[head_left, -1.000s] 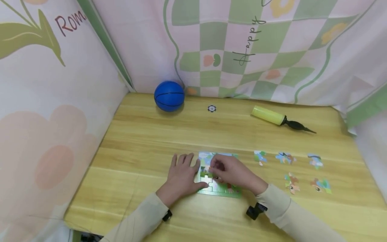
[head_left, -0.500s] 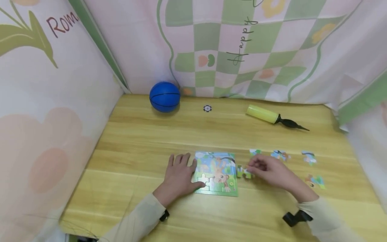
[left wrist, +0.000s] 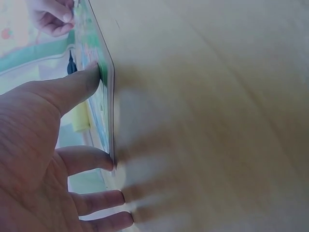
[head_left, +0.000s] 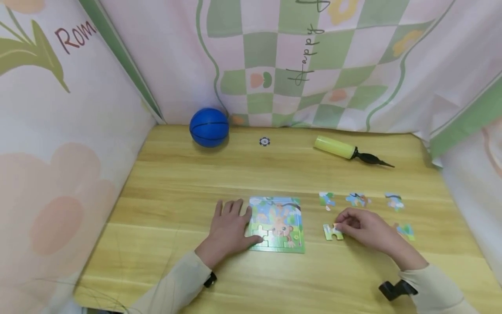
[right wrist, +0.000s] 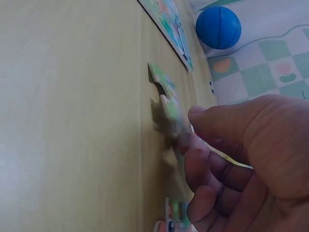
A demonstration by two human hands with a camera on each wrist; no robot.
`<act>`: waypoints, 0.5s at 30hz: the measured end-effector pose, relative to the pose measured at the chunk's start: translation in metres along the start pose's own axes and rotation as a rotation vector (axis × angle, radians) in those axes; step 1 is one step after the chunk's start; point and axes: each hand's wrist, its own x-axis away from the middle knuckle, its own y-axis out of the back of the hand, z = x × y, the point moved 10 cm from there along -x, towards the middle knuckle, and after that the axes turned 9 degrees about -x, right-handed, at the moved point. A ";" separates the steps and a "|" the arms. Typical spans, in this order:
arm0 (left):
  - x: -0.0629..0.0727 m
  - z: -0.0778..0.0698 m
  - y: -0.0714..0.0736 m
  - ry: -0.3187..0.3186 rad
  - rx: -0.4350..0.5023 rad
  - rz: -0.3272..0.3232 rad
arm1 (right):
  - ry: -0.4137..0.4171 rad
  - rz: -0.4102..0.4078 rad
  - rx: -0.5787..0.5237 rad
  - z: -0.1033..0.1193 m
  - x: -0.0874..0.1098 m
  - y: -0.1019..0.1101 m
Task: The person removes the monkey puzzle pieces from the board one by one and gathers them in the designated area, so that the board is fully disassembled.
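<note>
Jigsaw piece (head_left: 330, 233), pale and green, notched: being pinched between the thumb and fingertips of the right hand (head_left: 364, 227), close over the desk (head_left: 235, 176), to the right of the puzzle board (head_left: 274, 250) and apart from it. Whether any edge of the piece is being rested on the wood cannot be told.

Puzzle board, square, green-framed, printed with a brown animal face: being touched at its left side by the left hand (head_left: 229, 234). Fingers of that hand are being held spread apart; the thumb is being laid over the lower left part, the index fingertip set against the edge.

Three loose pieces (head_left: 357, 199): being displayed in a spaced row beyond the right hand. Fourth loose piece (head_left: 407, 232): being partly covered from view by the same hand.

Toward the rear, being kept well apart from the hands: blue ball (head_left: 209, 127), black-lined; small chip (head_left: 264, 141), dark-rimmed; yellow pump (head_left: 334, 147) with black nozzle. All are being backed by a checked curtain (head_left: 292, 48).
</note>
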 end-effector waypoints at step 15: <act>-0.009 -0.028 0.008 -0.036 0.017 0.005 | 0.194 0.064 -0.009 0.064 -0.019 -0.038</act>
